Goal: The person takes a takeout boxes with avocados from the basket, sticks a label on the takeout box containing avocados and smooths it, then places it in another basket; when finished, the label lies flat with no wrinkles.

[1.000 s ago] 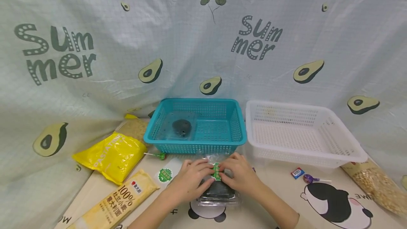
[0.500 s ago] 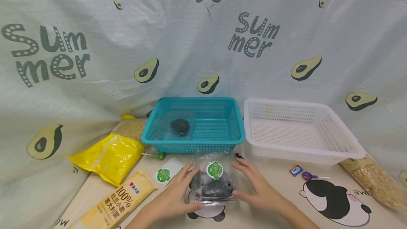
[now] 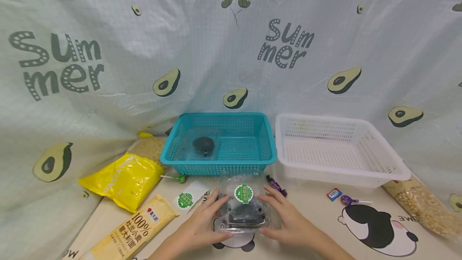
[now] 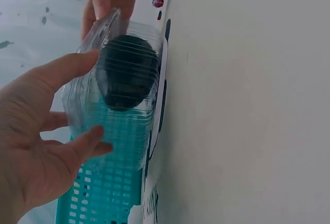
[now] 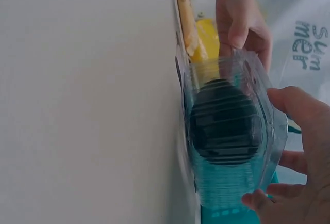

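Observation:
A clear plastic clamshell box (image 3: pixel 242 212) with a dark rounded object (image 4: pixel 128 72) inside sits on the table in front of me. A round green-and-white sticker (image 3: pixel 243 193) is on its lid. My left hand (image 3: pixel 200 220) holds the box's left side, thumb at the near corner and fingers along the side. On the opposite side, my right hand (image 3: pixel 288 218) holds it likewise, its thumb (image 5: pixel 289 100) at the rim in the right wrist view. Close to the left hand lies a sheet with another green sticker (image 3: pixel 185 200).
Behind the box stands a teal basket (image 3: pixel 220 167) containing another clear box (image 3: pixel 191 143); a white basket (image 3: pixel 339 177) is beside it. Pasta packages (image 3: pixel 126 179) lie left. A purple-wrapped candy (image 3: pixel 276 185), a lollipop (image 3: pixel 346 200) and a bag of grains (image 3: pixel 420 204) lie right.
Both hands have left the green sticker on the lid and spread apart to the box's two sides. The whole sticker and the purple-wrapped candy have come into view.

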`<state>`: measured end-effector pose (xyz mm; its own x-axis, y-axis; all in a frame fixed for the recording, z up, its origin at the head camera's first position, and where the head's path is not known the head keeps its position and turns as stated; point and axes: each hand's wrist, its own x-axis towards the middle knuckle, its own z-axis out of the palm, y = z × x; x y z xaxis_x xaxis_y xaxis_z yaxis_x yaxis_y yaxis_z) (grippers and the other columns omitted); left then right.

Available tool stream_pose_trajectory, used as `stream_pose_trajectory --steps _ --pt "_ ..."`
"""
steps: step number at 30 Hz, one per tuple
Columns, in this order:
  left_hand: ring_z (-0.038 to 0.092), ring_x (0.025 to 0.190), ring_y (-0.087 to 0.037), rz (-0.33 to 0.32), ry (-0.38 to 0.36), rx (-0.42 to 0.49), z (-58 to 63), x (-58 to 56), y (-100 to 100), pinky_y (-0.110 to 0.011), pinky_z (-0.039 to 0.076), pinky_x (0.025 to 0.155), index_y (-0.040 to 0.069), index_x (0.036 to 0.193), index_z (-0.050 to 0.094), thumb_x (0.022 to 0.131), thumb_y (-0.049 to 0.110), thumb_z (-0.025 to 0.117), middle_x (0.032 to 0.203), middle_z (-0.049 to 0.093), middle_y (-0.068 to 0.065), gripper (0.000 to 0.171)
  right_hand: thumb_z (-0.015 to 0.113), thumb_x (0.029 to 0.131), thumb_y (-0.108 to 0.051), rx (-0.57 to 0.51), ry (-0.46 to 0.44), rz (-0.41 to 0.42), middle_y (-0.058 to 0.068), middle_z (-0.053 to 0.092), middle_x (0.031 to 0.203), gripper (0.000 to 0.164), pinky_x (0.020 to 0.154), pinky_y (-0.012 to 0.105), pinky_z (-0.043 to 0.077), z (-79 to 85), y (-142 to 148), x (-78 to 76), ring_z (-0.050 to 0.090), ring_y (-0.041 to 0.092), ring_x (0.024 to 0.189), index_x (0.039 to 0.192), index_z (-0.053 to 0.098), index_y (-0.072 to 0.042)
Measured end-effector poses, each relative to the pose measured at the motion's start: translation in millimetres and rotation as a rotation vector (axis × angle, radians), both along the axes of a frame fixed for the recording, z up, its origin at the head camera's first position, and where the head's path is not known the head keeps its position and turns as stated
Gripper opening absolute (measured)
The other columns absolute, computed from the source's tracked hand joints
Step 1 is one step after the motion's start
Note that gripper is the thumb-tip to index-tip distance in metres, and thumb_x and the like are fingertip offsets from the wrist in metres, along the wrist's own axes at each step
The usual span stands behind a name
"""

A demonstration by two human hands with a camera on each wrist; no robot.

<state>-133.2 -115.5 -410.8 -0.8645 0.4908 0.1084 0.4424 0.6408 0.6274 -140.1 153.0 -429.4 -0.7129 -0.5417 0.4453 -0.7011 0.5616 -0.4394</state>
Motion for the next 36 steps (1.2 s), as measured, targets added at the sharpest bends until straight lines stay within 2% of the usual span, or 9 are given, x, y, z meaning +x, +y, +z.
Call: stream_pose_trajectory --steps 5,9,12,17,21,24,27,31,36 --pt "0.032 0.122 -0.045 -0.001 -0.016 0.049 10.7 7.5 4 -0.054 0.039 0.088 0.013 0.135 0.039 0.065 0.044 0.074 0.143 0.018 -0.025 0.084 0.071 0.07 -0.043 -0.005 0.06 -0.019 0.009 0.031 0.14 0.07 0.084 0.048 0.044 6.8 3 6.3 0.039 0.026 0.122 0.129 0.044 -0.017" --pt "0.043 0.116 -0.039 -0.018 -0.015 0.1 22.0 19.9 6 -0.034 0.048 0.083 0.013 0.135 0.038 0.066 0.041 0.074 0.142 0.018 -0.025 0.083 0.071 0.07 -0.043 -0.003 0.072 -0.036 0.005 0.031 0.141 0.069 0.083 0.047 0.045 22.6 9 18.3 0.04 0.023 0.122 0.13 0.044 -0.021" --pt "0.055 0.105 -0.031 -0.027 -0.013 0.15 30.5 26.1 10 -0.019 0.048 0.075 0.012 0.135 0.037 0.067 0.038 0.074 0.143 0.017 -0.024 0.082 0.071 0.071 -0.04 -0.012 0.086 -0.035 0.005 0.032 0.14 0.066 0.082 0.046 0.046 37.5 13 24.4 0.042 0.022 0.12 0.129 0.045 -0.02" --pt "0.059 0.099 -0.024 0.004 0.083 0.15 49.1 22.3 20 -0.024 0.05 0.074 0.015 0.134 0.04 0.068 0.043 0.072 0.144 0.022 -0.017 0.078 0.072 0.072 -0.032 -0.027 0.103 -0.076 0.005 0.033 0.14 0.062 0.084 0.046 0.045 57.7 22 22.9 0.041 0.021 0.122 0.127 0.046 -0.019" --pt "0.059 0.101 -0.023 0.004 0.116 0.175 65.3 8.0 32 -0.022 0.05 0.073 0.017 0.134 0.04 0.071 0.041 0.071 0.145 0.021 -0.013 0.074 0.074 0.071 -0.026 -0.057 0.108 -0.125 0.005 0.032 0.141 0.063 0.086 0.049 0.042 72.3 31 13.5 0.036 0.019 0.125 0.128 0.046 -0.021" --pt "0.06 0.098 -0.022 -0.041 0.14 0.225 75.0 -4.4 44 -0.019 0.049 0.072 0.015 0.134 0.039 0.072 0.035 0.072 0.145 0.02 -0.016 0.073 0.074 0.07 -0.02 -0.09 0.114 -0.142 0.007 0.031 0.141 0.065 0.09 0.049 0.039 81.9 41 6.0 0.031 0.02 0.128 0.128 0.046 -0.019" --pt "0.06 0.098 -0.021 -0.095 0.201 0.257 84.3 -21.4 58 -0.018 0.048 0.073 0.012 0.134 0.04 0.072 0.028 0.073 0.144 0.021 -0.018 0.071 0.074 0.069 -0.014 -0.127 0.144 -0.166 0.006 0.031 0.141 0.064 0.098 0.033 0.033 91.0 52 -3.5 0.029 0.018 0.129 0.127 0.047 -0.017" --pt "0.06 0.099 -0.02 -0.142 0.253 0.243 94.1 -53.7 81 -0.018 0.048 0.075 0.01 0.134 0.04 0.074 0.025 0.072 0.144 0.023 -0.017 0.07 0.07 0.068 -0.003 -0.202 0.181 -0.178 0.01 0.033 0.139 0.062 0.097 0.009 0.024 99.4 70 -23.0 0.029 0.017 0.129 0.126 0.048 -0.011" --pt "0.059 0.101 -0.019 -0.152 0.283 0.159 99.1 -91.5 115 -0.021 0.049 0.077 0.01 0.135 0.038 0.077 0.03 0.068 0.143 0.024 -0.018 0.069 0.061 0.073 0.007 -0.283 0.126 -0.222 0.014 0.03 0.14 0.057 0.094 0.003 0.024 99.0 91 -49.2 0.028 0.025 0.128 0.126 0.047 -0.007"
